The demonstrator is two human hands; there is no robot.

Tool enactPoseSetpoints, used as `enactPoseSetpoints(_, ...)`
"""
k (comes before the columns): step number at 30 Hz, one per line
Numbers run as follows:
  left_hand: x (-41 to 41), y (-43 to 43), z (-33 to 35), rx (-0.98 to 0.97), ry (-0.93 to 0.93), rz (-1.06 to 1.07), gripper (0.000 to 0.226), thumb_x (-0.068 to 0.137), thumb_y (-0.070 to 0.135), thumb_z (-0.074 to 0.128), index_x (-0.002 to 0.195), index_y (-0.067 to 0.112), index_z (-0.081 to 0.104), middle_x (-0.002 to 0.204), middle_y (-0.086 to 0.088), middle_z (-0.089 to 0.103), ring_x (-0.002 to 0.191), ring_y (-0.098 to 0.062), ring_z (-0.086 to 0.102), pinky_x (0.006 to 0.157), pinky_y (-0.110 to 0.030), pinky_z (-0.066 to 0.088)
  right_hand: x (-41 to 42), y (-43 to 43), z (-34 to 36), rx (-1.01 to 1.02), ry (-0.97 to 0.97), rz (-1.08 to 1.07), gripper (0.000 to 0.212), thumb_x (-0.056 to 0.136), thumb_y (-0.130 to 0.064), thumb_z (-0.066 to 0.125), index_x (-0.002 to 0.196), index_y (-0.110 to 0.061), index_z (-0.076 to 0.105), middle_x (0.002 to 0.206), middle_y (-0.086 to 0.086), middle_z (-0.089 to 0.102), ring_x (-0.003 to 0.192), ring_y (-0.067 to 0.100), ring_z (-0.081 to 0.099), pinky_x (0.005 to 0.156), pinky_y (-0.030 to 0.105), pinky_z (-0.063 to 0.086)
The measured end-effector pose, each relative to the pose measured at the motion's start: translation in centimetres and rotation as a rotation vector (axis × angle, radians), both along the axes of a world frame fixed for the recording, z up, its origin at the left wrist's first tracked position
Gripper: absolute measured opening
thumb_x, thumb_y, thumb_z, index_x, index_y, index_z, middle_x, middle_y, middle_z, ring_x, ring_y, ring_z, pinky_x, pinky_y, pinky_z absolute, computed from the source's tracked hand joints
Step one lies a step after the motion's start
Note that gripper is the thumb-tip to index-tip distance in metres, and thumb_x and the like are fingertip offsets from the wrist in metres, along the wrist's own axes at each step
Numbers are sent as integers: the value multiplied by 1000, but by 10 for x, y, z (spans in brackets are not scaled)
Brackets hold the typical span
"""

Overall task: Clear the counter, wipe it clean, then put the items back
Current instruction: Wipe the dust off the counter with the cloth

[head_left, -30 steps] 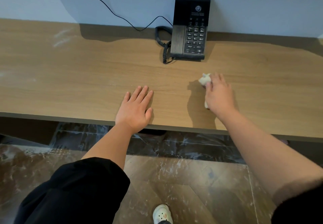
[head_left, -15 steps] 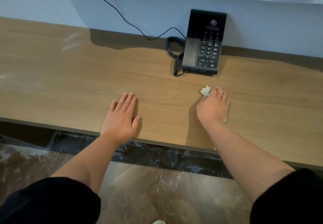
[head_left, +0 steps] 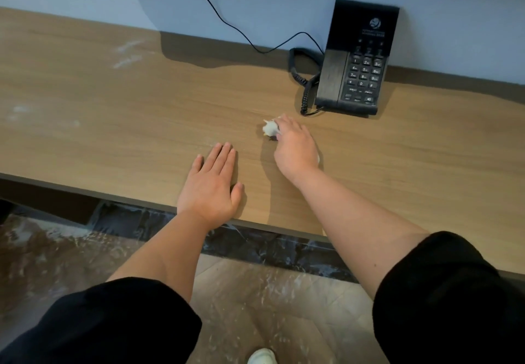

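Observation:
A long wooden counter (head_left: 113,113) runs across the view. My right hand (head_left: 295,147) holds a crumpled white tissue (head_left: 270,128) pressed onto the counter, a little in front of the phone. Most of the tissue is hidden under the palm; a tuft sticks out by the fingertips. My left hand (head_left: 211,184) lies flat on the counter near its front edge, fingers straight, holding nothing. A black desk phone (head_left: 358,59) stands against the wall at the back right, its coiled cord (head_left: 305,93) on its left side.
A thin black cable (head_left: 227,22) runs up the wall from the phone. White dust smears (head_left: 126,54) mark the counter at the left. Below the front edge lies a brown marbled floor (head_left: 255,292), with my white shoe (head_left: 262,356) at the bottom.
My right hand has slid the tissue leftward across the counter, closer to my left hand. The left hand stays flat near the edge. The camera has shifted left.

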State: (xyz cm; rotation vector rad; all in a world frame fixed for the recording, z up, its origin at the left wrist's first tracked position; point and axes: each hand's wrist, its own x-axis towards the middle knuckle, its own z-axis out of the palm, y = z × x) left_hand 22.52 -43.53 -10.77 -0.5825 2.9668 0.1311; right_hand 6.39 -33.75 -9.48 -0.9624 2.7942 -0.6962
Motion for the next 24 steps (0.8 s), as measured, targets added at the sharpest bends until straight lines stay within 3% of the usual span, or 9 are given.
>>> enactPoseSetpoints(2, 0, 0, 1, -4, 2, -2, 81, 84, 52, -5, 155, 13, -4, 163, -1, -9, 149, -15, -12, 122, -40, -2, -1, 15, 14, -133, -123, -97, 43, 100, -12, 39, 141, -23, 41, 121, 6, 60, 100, 22, 58, 82, 37, 51)
enactPoseSetpoints(4, 0, 1, 2, 4, 2, -3, 76, 89, 50, 3, 155, 13, -2, 163, -1, -8, 149, -16, -11, 122, -40, -2, -14, 43, 26, -310, -150, -304, 45, 102, -18, 36, 146, -28, 34, 106, -4, 54, 85, 18, 57, 69, 34, 51)
enactPoseSetpoints(6, 1, 1, 2, 10, 0, -7, 71, 94, 48, 10, 155, 13, -1, 163, -2, -7, 150, -16, -10, 122, -40, -2, -26, 83, 27, -329, -91, -441, 44, 102, -20, 36, 145, -29, 35, 114, -3, 54, 98, 23, 58, 80, 42, 53)
enactPoseSetpoints(8, 1, 1, 3, 15, 3, -10, 69, 96, 47, 12, 155, 13, -1, 163, -2, -7, 150, -16, -10, 122, -40, -1, -26, 117, 20, -154, -61, -492, 39, 101, -19, 35, 140, -24, 41, 129, 7, 55, 115, 33, 54, 94, 53, 47)
enactPoseSetpoints(11, 1, 1, 5, 25, -1, -12, 75, 90, 49, 7, 155, 13, 0, 163, -1, -7, 150, -16, -10, 122, -40, -1, -7, 129, -4, 134, 10, -487, 48, 100, -12, 36, 148, -13, 30, 156, 7, 27, 145, 27, 23, 118, 52, 17)
enactPoseSetpoints(14, 1, 0, 3, 26, 4, -11, 76, 89, 50, 6, 155, 13, 1, 163, -2, -6, 150, -16, -9, 122, -41, 0, 5, 99, -7, 189, 45, -536, 60, 93, -3, 39, 151, -11, 23, 160, 6, 15, 148, 23, 10, 120, 50, 7)
enactPoseSetpoints(18, 1, 1, 2, 19, 3, -5, 75, 89, 49, 6, 155, 14, 0, 163, -1, -7, 149, -16, -10, 122, -41, 0, 24, 56, -6, 199, 31, -415, 72, 86, 0, 44, 152, -13, 17, 161, 6, 9, 148, 23, 6, 120, 44, 1)
enactPoseSetpoints(21, 1, 1, 3, 33, 12, 1, 74, 91, 47, 12, 156, 13, 3, 163, -2, -4, 150, -17, -7, 122, -42, 1, 41, 23, -2, 150, -3, -250, 71, 88, -1, 46, 152, -17, 19, 161, 4, 8, 148, 20, 3, 119, 40, -2)
enactPoseSetpoints(24, 0, 0, 3, 19, 4, 1, 71, 94, 46, 14, 155, 13, 3, 163, -2, -3, 150, -17, -7, 122, -41, 1, 49, 5, 5, 44, -104, -65, 61, 94, -3, 44, 150, -18, 26, 160, 2, 16, 148, 19, 10, 121, 42, 6)
